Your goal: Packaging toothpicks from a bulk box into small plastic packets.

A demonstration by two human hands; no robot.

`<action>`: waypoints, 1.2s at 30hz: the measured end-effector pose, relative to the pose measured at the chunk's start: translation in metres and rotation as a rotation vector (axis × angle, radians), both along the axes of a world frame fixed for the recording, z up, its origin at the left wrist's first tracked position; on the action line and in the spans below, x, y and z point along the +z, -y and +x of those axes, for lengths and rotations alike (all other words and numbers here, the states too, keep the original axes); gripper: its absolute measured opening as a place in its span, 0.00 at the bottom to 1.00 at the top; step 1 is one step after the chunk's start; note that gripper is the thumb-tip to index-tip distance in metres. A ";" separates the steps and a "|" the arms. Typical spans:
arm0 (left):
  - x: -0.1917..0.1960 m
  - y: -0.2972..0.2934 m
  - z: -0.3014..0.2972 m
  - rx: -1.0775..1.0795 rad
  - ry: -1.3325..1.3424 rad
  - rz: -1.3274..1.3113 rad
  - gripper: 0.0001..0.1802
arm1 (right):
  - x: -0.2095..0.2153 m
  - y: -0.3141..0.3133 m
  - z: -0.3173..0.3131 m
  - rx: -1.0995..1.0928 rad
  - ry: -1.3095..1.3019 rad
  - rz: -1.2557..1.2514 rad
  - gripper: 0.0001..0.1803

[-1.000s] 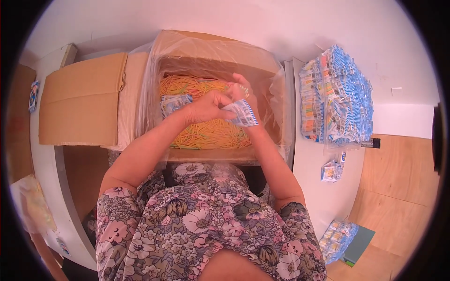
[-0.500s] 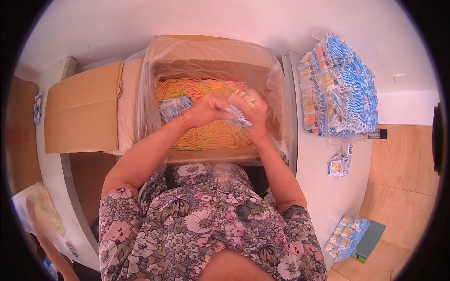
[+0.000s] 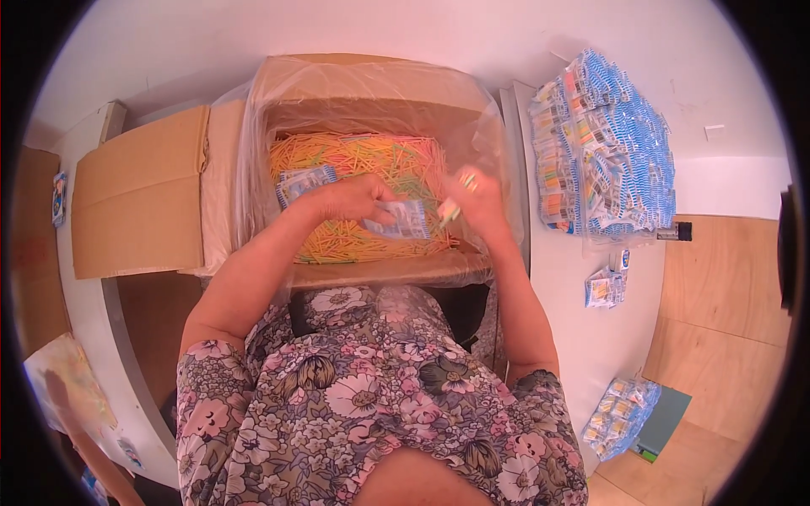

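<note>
My left hand (image 3: 354, 198) pinches a small clear plastic packet (image 3: 407, 221) with blue-and-white striped edging, held flat above the box. Whether anything is inside the packet is hard to make out. To its right, my right hand (image 3: 481, 204) is closed around several thin pale coloured sticks (image 3: 450, 211); it is slightly blurred and apart from the packet. Beneath both hands stands a cardboard box (image 3: 380, 275) lined with clear plastic. Loose thin sticks (image 3: 363, 152) in yellow, orange, pink and green fill it. A pile of similar packets (image 3: 305, 180) lies on the sticks, partly behind my left forearm.
A large clear bag of filled packets (image 3: 603, 152) stands on the white table at right, with a few loose packets (image 3: 602, 288) nearer. Further down is another bag of packets (image 3: 623, 419). A cardboard flap (image 3: 139, 194) extends left. Another person's arm (image 3: 97, 451) shows at lower left.
My hands have drawn apart. The right hand, with the sticks, has shifted right and down and turned over; the left still holds the packet, now lying flatter. The whole view has shifted slightly.
</note>
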State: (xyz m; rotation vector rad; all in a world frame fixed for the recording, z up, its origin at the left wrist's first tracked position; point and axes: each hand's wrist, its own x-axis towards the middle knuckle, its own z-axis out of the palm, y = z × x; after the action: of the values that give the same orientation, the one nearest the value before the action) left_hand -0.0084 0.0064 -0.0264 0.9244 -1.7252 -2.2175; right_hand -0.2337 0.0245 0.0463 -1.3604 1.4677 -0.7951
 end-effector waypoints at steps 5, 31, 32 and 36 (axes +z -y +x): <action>0.016 0.004 -0.004 0.219 -0.212 -0.112 0.10 | -0.025 -0.026 -0.021 0.636 -0.776 0.076 0.13; 0.012 0.001 -0.004 0.441 -0.312 -0.167 0.06 | 0.048 0.011 0.053 0.242 -0.248 -0.479 0.10; 0.013 0.001 -0.004 0.451 -0.326 -0.144 0.07 | 0.048 0.011 0.050 0.244 -0.245 -0.480 0.10; 0.011 -0.002 -0.009 0.487 -0.364 -0.052 0.08 | 0.043 0.009 0.037 0.136 -0.048 -0.453 0.10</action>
State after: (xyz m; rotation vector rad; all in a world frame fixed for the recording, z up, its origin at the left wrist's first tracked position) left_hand -0.0176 0.0086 -0.0156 0.7661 -1.2323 -1.8677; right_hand -0.1972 0.0159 0.0896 -1.8058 1.2574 -1.0530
